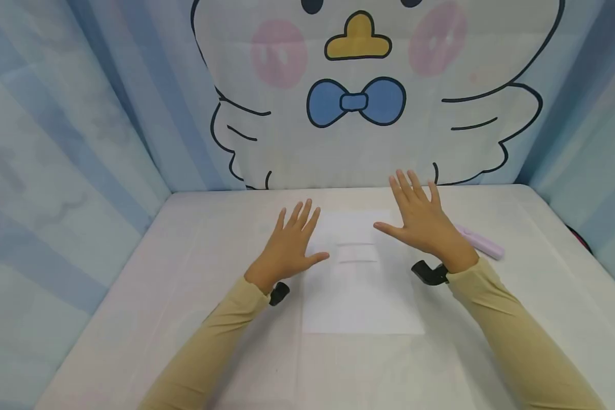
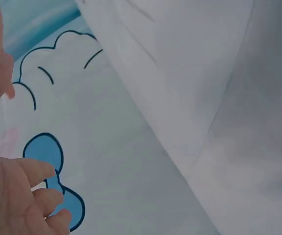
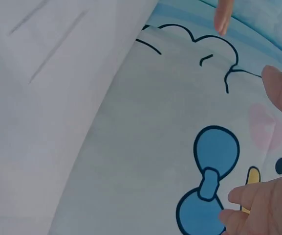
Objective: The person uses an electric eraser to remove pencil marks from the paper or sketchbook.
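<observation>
Both my left hand point(image 1: 288, 245) and my right hand point(image 1: 425, 228) hold nothing, fingers straight and spread, thumbs pointing in towards each other; they seem raised over the table rather than resting on it. Between them lies the white sheet point(image 1: 361, 296), to the right of my left hand and the left of my right, its long axis apparently running away from me. In view from above, each thumb overlaps one side of it, so neither hand is clearly nearer. Two faint lines point(image 1: 357, 261) cross it between my hands. Just beyond my right wrist, on its outer side, a lilac bar point(image 1: 484, 245) slants outward and towards me; that wrist partly hides its inner end. Nothing visible stands between my hands and the sheet. Past my fingertips, the table point(image 1: 184, 256) meets a backdrop with a blue bow point(image 1: 353, 102)
</observation>
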Demonstrator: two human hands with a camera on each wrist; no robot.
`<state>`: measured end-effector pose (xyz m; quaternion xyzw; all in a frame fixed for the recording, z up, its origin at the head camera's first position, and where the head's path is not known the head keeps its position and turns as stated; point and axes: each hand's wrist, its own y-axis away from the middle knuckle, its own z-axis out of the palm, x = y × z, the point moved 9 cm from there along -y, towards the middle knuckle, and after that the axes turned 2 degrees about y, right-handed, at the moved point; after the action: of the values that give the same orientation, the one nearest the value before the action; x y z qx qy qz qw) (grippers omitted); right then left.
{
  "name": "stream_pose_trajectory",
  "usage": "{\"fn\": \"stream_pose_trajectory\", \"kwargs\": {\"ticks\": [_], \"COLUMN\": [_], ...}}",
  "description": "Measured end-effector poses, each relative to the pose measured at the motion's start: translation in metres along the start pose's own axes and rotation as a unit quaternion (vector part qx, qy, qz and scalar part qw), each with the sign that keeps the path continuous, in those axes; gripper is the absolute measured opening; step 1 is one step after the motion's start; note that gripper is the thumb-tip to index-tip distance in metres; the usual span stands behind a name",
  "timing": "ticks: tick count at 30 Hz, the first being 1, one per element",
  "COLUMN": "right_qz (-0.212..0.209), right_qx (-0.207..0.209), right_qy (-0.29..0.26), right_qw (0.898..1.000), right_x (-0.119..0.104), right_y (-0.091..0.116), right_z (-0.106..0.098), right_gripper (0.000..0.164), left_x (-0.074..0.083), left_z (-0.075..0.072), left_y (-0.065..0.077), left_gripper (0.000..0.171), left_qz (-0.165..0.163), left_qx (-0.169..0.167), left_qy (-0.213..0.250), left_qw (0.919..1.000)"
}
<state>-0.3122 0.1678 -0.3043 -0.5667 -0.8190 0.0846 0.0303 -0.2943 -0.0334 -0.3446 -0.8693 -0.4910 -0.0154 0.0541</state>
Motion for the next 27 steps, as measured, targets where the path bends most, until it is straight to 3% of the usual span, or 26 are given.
{"fn": "stream_pose_trajectory", "kwargs": {"ticks": [4, 12, 19, 27], "right_qz": [-0.005, -0.003, 0.007, 0.039], "right_qx": [0.0, -0.008, -0.019, -0.062], "right_qy": [-0.007, -0.022, -0.056, -0.058], "right_qw": [1.0, 1.0, 0.998, 0.996], "right_x": [0.008, 0.028, 0.05, 0.088], "right_y": [0.004, 0.016, 0.029, 0.036], "right_z": [0.0, 0.013, 0.027, 0.044], "right_gripper": [0.097, 0.093, 0.088, 0.08], "left_x": [0.004, 0.01, 0.011, 0.011], "left_z": [0.018, 0.05, 0.064, 0.067], "left_y": [0.002, 0.008, 0.012, 0.01], "left_gripper": [0.088, 0.087, 0.086, 0.084], "left_qz": [0.026, 0.066, 0.09, 0.12], "left_qx": [-0.044, -0.11, -0.125, -0.134], "left_qy": [0.017, 0.002, -0.014, -0.017], "left_qw": [0.9986, 0.9917, 0.9879, 0.9835]}}
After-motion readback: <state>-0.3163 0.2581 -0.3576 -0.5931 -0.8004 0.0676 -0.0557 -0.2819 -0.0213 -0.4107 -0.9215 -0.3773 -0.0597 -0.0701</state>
